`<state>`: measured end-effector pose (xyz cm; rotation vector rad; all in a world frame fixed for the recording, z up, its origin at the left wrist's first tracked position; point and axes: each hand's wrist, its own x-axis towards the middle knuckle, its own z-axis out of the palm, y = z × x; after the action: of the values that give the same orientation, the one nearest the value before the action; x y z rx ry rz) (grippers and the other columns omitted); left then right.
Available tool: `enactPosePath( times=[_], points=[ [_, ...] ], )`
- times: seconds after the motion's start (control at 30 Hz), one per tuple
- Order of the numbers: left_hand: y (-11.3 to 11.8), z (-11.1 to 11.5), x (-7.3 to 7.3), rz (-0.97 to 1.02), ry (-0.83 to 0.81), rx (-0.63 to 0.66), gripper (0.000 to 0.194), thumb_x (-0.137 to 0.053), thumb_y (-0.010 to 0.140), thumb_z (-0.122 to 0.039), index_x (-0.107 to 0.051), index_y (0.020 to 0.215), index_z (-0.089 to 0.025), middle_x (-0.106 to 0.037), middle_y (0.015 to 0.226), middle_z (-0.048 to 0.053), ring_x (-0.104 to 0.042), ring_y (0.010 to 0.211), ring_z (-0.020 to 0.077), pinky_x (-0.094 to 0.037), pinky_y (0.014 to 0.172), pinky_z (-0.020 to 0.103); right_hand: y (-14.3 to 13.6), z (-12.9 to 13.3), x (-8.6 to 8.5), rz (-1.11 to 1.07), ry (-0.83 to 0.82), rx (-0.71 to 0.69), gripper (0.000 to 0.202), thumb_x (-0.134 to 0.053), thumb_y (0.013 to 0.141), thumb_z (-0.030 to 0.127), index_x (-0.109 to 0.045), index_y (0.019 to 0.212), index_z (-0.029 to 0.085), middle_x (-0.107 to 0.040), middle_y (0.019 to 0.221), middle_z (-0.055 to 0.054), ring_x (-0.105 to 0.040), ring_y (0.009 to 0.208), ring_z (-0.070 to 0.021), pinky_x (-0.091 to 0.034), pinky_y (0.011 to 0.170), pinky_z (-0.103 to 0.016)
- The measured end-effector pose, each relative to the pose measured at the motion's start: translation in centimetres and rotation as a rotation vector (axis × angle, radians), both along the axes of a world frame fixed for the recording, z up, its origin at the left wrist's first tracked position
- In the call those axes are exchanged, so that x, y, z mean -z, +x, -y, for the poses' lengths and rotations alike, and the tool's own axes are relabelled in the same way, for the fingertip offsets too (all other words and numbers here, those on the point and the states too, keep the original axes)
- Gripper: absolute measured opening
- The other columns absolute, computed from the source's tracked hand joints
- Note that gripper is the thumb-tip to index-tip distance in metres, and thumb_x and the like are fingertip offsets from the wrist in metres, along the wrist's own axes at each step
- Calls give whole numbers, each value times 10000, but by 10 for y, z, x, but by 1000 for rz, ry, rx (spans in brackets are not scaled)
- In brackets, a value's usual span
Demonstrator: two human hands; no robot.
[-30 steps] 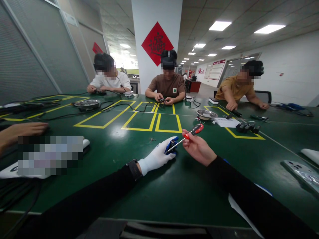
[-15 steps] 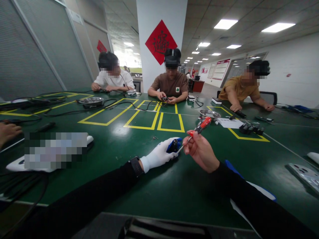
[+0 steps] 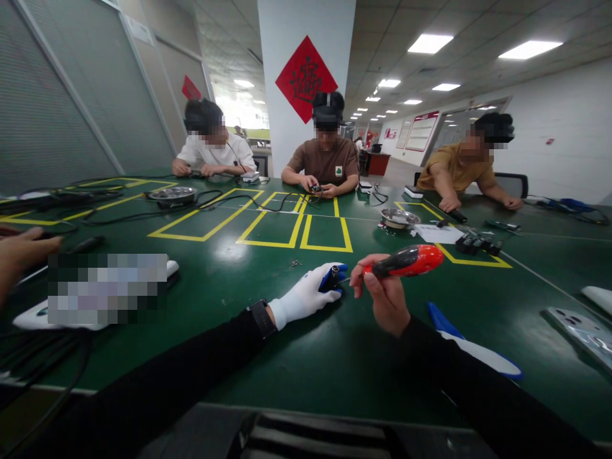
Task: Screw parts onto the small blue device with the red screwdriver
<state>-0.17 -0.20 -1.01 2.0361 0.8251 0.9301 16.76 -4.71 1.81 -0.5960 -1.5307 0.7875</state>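
My left hand (image 3: 313, 290), in a white glove with blue palm and fingertips, is closed around a small black cylindrical part (image 3: 333, 278) with a metal ring at its upper end. Bare, my right hand (image 3: 386, 294) grips a screwdriver (image 3: 408, 261) with a red and black handle. Its handle points right, and its thin shaft reaches left to the black part; whether the tip touches it I cannot tell. A few small screws (image 3: 296, 262) lie on the table beyond my left hand.
A spare glove (image 3: 473, 347) lies right of my right forearm, and a phone (image 3: 581, 335) farther right. Steel bowls (image 3: 400, 218), black parts (image 3: 478, 243) and cables lie on the green table (image 3: 229, 373). Three co-workers sit opposite; another person's hand (image 3: 29, 252) enters at left.
The screwdriver has swung from pointing up-right to nearly level, its handle now lower and farther right. My left hand stays about where it was. The hand at far left has reached farther in.
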Motion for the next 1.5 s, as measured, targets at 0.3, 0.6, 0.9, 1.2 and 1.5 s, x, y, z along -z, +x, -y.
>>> enactPosePath(
  times=[0.3, 0.6, 0.9, 1.2, 1.5],
  points=[
    [0, -2, 3, -26, 56, -26, 541, -604, 759, -195, -463, 1281, -186, -606, 1174, 77, -590, 1022, 215, -460, 937, 370, 3, -4, 7, 118, 20, -4, 129, -470, 908, 308, -502, 1021, 255, -594, 781, -3, -511, 567, -128, -413, 580, -295],
    [0, 0, 0, -27, 45, -21, 535, -612, 764, -235, -465, 1277, -188, -612, 1159, 74, -590, 1011, 212, -461, 919, 353, 1, -5, 4, 71, 17, 21, 144, -488, 896, 349, -514, 991, 244, -610, 756, -1, -510, 539, -134, -408, 566, -297],
    [1, 0, -4, -55, -65, -18, 486, -562, 815, -347, -481, 1263, -175, -653, 999, 62, -590, 689, 149, -493, 665, 284, 2, -6, 6, 42, -3, 52, 137, -483, 895, 348, -520, 978, 246, -556, 639, 28, -505, 525, -139, -409, 566, -294],
    [4, 3, -13, -67, 51, -50, 317, -536, 815, -312, -566, 1093, -162, -654, 974, 39, -598, 834, 188, -478, 796, 312, -12, -34, -17, 114, -69, 0, 171, -460, 896, 376, -511, 925, 215, -559, 592, 55, -396, 406, -72, -311, 434, -218],
    [6, 3, -9, -80, 34, -132, 379, -548, 795, -281, -563, 1158, -177, -673, 1009, 39, -623, 891, 205, -489, 825, 326, -32, -63, 3, -235, -61, 185, 215, -481, 852, 419, -488, 794, 211, -466, 463, 75, -380, 379, -75, -262, 380, -203]
  ],
)
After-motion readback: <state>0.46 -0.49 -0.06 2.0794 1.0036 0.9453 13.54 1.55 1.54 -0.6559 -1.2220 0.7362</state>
